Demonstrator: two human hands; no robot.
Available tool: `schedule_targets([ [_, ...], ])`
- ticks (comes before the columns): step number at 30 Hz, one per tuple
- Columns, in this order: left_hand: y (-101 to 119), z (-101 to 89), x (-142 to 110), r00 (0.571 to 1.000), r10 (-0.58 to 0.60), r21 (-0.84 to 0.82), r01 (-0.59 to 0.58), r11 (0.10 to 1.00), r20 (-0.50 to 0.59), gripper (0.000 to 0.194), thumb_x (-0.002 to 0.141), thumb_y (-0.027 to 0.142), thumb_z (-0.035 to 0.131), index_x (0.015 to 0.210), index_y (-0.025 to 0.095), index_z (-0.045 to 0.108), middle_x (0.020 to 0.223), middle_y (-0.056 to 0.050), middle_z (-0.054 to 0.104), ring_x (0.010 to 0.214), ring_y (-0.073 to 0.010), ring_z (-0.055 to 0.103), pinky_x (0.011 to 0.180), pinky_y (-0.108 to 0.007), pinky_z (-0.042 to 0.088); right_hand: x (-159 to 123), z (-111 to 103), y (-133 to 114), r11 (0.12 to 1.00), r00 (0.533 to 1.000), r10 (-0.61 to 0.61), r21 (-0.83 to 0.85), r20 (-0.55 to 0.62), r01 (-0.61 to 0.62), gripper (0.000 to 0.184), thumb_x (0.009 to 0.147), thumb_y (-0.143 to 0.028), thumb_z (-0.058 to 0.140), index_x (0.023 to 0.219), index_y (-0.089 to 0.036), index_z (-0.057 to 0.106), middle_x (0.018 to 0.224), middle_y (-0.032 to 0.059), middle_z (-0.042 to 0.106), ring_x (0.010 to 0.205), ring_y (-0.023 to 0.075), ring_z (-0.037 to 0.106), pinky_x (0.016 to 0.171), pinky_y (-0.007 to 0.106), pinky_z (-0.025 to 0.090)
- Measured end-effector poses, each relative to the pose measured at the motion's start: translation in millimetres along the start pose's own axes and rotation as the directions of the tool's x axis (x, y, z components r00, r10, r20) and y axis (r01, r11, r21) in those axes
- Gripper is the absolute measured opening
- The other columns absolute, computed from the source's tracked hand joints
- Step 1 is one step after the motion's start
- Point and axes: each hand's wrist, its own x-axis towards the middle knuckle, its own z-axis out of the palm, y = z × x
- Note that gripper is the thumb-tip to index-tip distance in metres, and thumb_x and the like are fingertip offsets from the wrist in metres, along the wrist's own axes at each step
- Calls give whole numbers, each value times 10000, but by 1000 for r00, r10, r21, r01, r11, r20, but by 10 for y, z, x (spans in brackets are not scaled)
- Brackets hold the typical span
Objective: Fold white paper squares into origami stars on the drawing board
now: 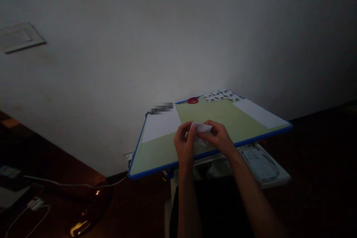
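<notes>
One folded white paper point(203, 128) sat just below and right of frame center, seen against the green tabletop point(213, 113). Left hand point(186, 141) pinched its left side, thumb against the paper; right hand point(221, 138) pinched its right side, thumb and fingers. Red scissors point(192, 98) lay at the far edge, mid-frame. Many small folded papers point(220, 96) were clustered just right of those. Flat sheets: left sheet point(163, 123) left of center, right sheet point(259, 113) toward frame right.
</notes>
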Motion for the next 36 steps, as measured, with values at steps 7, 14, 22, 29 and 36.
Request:
schedule_targets([
  [7, 2, -6, 2, 993, -62, 23, 60, 998, 101, 249, 810, 376, 779, 940, 165, 749, 894, -52, 747, 852, -188, 678, 749, -266, 524, 1, -5, -17, 996, 999, -33, 86, -31, 35, 310, 739, -367, 818, 962, -206, 674, 810, -16, 662, 728, 164, 601, 659, 250, 477],
  [14, 15, -2, 1, 992, -67, 34, 63, 997, 107, 229, 819, 351, 772, 943, 159, 749, 878, -47, 738, 806, -166, 662, 719, -248, 526, 16, 3, -7, 999, 992, -33, 37, -121, 38, 237, 797, -417, 756, 873, -197, 713, 772, -11, 657, 690, 163, 587, 627, 252, 467],
  [22, -12, 11, -11, 990, -91, 3, 92, 996, 108, 255, 754, 321, 829, 926, 157, 738, 842, -27, 735, 746, -150, 661, 707, -245, 533, 29, 1, 31, 997, 983, -76, -20, -169, 73, 256, 765, -422, 791, 864, -190, 751, 818, 15, 720, 734, 186, 628, 668, 276, 495],
  [29, -1, 8, -6, 996, -74, 17, 74, 997, 40, 248, 730, 323, 838, 876, 156, 727, 773, -9, 714, 685, -139, 638, 657, -233, 507, 14, 12, 26, 994, 989, -106, -33, -107, 103, 273, 769, -402, 791, 937, -193, 740, 874, 29, 722, 791, 199, 644, 717, 289, 516],
  [36, 7, -3, -15, 994, -85, 31, 83, 996, 70, 264, 743, 350, 824, 893, 155, 728, 803, -29, 731, 714, -160, 656, 685, -259, 517, 1, -5, -13, 996, 991, -86, 7, -101, 87, 252, 728, -352, 816, 897, -205, 701, 821, 6, 683, 745, 181, 618, 673, 271, 501],
])
